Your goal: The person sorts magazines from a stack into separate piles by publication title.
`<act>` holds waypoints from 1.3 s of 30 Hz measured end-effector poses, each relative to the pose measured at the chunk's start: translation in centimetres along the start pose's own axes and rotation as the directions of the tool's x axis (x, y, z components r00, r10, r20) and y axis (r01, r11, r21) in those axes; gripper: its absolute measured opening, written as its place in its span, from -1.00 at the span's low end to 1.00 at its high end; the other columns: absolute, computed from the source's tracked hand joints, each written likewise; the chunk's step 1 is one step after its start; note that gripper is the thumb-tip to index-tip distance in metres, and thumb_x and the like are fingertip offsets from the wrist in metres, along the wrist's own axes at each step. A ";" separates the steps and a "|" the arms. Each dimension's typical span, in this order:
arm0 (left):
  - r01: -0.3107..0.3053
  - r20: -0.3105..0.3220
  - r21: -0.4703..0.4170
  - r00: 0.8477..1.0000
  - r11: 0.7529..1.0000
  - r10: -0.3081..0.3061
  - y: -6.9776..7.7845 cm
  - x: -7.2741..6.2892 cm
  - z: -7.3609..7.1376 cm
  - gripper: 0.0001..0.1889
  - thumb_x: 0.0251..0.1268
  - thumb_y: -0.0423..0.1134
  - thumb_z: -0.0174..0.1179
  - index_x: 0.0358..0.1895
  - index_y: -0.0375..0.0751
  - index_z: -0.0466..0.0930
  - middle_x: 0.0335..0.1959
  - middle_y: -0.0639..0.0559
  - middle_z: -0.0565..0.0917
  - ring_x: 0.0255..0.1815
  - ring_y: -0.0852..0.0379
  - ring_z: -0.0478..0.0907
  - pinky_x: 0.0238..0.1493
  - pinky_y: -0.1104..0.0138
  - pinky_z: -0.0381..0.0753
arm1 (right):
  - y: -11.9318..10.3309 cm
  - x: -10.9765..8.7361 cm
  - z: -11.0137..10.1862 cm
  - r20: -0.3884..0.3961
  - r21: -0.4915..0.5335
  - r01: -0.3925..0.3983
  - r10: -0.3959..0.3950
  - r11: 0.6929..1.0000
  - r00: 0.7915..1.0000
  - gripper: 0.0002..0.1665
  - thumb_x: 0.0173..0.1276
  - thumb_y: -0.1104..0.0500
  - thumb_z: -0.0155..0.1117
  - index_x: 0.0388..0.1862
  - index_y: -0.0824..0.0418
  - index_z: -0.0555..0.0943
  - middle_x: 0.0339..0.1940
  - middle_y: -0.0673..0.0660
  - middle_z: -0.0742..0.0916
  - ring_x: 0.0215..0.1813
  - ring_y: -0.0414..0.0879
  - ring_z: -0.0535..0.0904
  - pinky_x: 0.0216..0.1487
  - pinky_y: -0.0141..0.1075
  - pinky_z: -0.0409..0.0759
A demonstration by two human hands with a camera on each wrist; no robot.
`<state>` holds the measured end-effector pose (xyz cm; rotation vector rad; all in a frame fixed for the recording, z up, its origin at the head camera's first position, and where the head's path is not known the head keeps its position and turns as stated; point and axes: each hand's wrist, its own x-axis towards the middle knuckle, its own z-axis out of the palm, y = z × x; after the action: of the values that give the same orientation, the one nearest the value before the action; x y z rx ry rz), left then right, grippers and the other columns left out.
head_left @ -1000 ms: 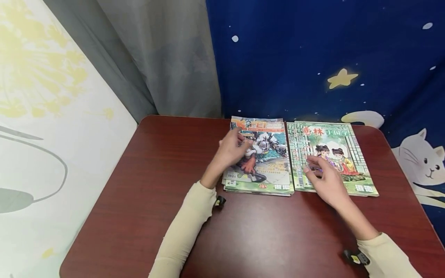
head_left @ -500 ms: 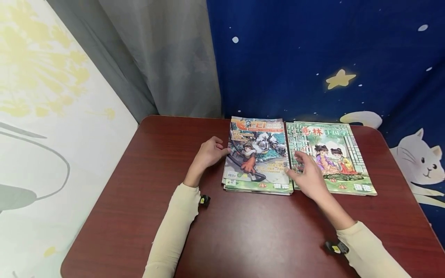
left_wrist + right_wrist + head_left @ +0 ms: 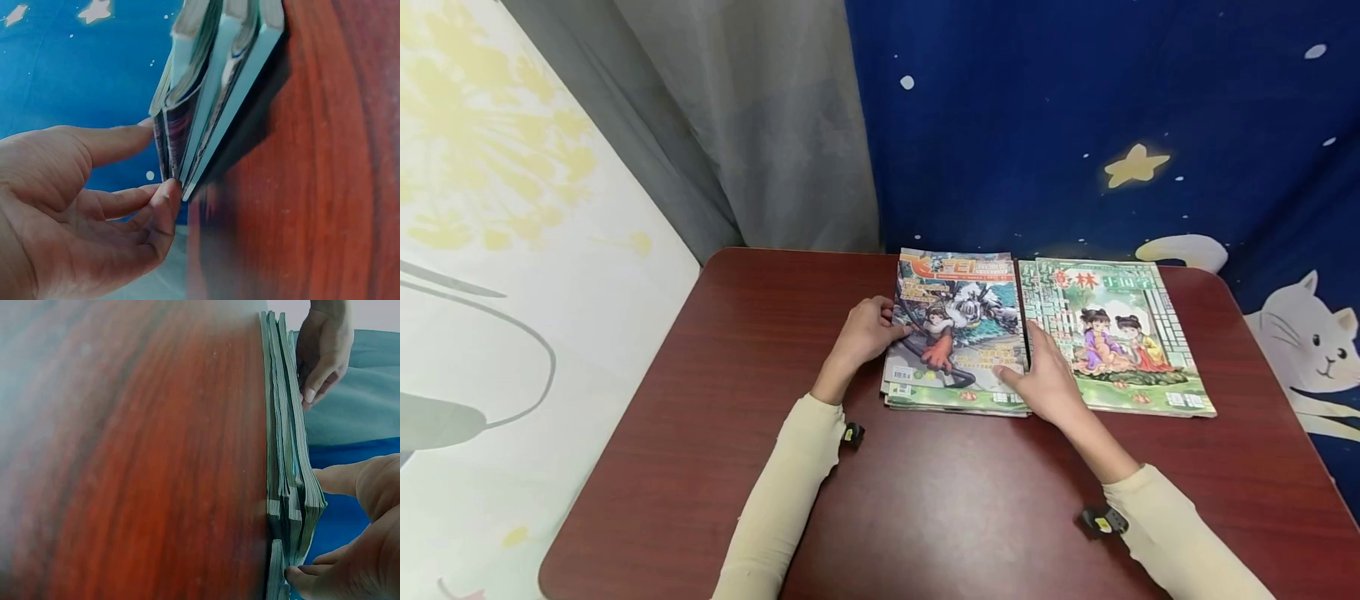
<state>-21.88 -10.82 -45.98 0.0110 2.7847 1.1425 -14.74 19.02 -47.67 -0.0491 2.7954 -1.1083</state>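
Observation:
A stack of magazines [image 3: 955, 333] lies near the table's back edge, with a comic-style cover on top and green-edged issues under it. My left hand [image 3: 867, 332] holds its left side, thumb on the top cover. In the left wrist view the fingertips [image 3: 167, 190] meet the spines, which fan apart slightly. My right hand [image 3: 1047, 379] holds the right side near the front corner, its thumb over the cover. Its other fingers reach down in the gap beside the second magazine stack [image 3: 1123, 333], as the right wrist view shows.
The second stack, topped by a cover with two cartoon children, sits just right of the first. A dark red wooden table [image 3: 925, 500] extends in front and to the left. Behind hang a grey curtain [image 3: 775, 125] and a blue star-patterned curtain [image 3: 1000, 125].
My left hand moves from over the cover out to the left edge, then onto it. My right hand shifts left from the second stack to the first stack's right edge.

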 end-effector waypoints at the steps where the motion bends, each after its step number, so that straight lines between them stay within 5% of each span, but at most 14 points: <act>1: 0.000 -0.005 0.001 1.000 1.000 0.000 0.0 -0.1 0.0 -0.42 0.31 -0.17 0.50 0.31 -0.33 0.56 0.07 -0.18 0.66 0.01 -0.03 0.64 0.08 0.14 0.69 | -0.1 0.1 0.0 0.004 0.001 0.002 -0.002 1.000 1.000 0.22 0.43 -0.04 0.42 0.75 0.35 -0.10 0.72 0.51 0.12 0.67 0.54 0.07 0.60 0.43 0.09; 14: -0.032 -0.046 0.012 0.998 0.999 0.033 0.3 -0.1 0.6 -0.41 0.34 -0.33 0.43 0.39 -0.40 0.50 0.09 -0.21 0.64 0.06 -0.05 0.62 0.14 0.14 0.67 | -0.1 0.1 0.1 0.045 0.008 0.009 -0.010 1.000 0.999 0.13 0.49 -0.02 0.38 0.76 0.32 -0.04 0.72 0.48 0.15 0.69 0.51 0.04 0.63 0.40 0.05; 20: -0.004 0.009 -0.120 1.000 0.993 0.005 0.5 0.1 0.2 -0.42 0.39 -0.35 0.36 0.44 -0.29 0.47 0.16 -0.19 0.70 0.14 -0.05 0.67 0.21 0.10 0.67 | 0.0 0.0 0.4 0.039 0.026 0.013 -0.014 1.000 0.999 0.12 0.51 0.02 0.36 0.77 0.27 -0.09 0.73 0.47 0.12 0.69 0.51 0.05 0.64 0.37 0.07; 25: -0.038 0.060 -0.214 0.997 0.976 0.052 0.4 -0.1 -0.1 -0.46 0.44 -0.36 0.29 0.45 -0.11 0.47 0.06 -0.18 0.76 0.05 -0.05 0.71 0.07 0.13 0.66 | 0.2 -0.2 0.3 0.047 0.057 -0.009 0.006 0.998 0.999 0.12 0.52 0.03 0.34 0.78 0.24 -0.12 0.72 0.49 0.13 0.66 0.53 0.11 0.61 0.39 0.12; 33: -0.057 0.111 -0.404 0.988 0.913 0.110 0.5 -0.2 0.3 -0.42 0.47 -0.41 0.25 0.51 -0.05 0.41 -0.11 -0.21 0.78 -0.22 0.07 0.68 -0.19 0.33 0.57 | 0.3 -0.7 0.1 0.043 0.152 -0.023 0.016 0.988 0.999 0.09 0.55 0.17 0.27 0.78 0.23 -0.19 0.76 0.42 0.05 0.72 0.48 -0.01 0.66 0.36 0.02; 36: -0.051 0.122 -0.454 0.986 0.890 0.118 0.6 -0.3 0.5 -0.43 0.49 -0.40 0.23 0.51 -0.04 0.39 -0.21 -0.09 0.72 -0.28 0.11 0.61 -0.20 0.33 0.53 | 0.2 -0.8 0.1 0.057 0.341 -0.064 0.047 0.938 0.997 0.03 0.56 0.33 0.14 0.78 0.25 -0.23 0.78 0.38 -0.02 0.76 0.39 -0.09 0.72 0.24 -0.03; 39: -0.046 0.126 -0.485 0.985 0.873 0.121 0.6 -0.3 0.7 -0.44 0.53 -0.38 0.20 0.51 -0.01 0.37 -0.23 -0.05 0.68 -0.29 0.10 0.56 -0.19 0.29 0.51 | -0.3 -0.7 0.1 0.060 0.568 -0.125 0.111 0.813 0.992 -0.03 0.51 0.48 -0.03 0.77 0.28 -0.18 0.80 0.32 -0.04 0.80 0.26 -0.12 0.76 0.09 -0.04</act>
<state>-21.50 -9.95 -46.04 0.1638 2.3154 1.7456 -14.08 18.81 -47.46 0.1696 2.2818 -1.8397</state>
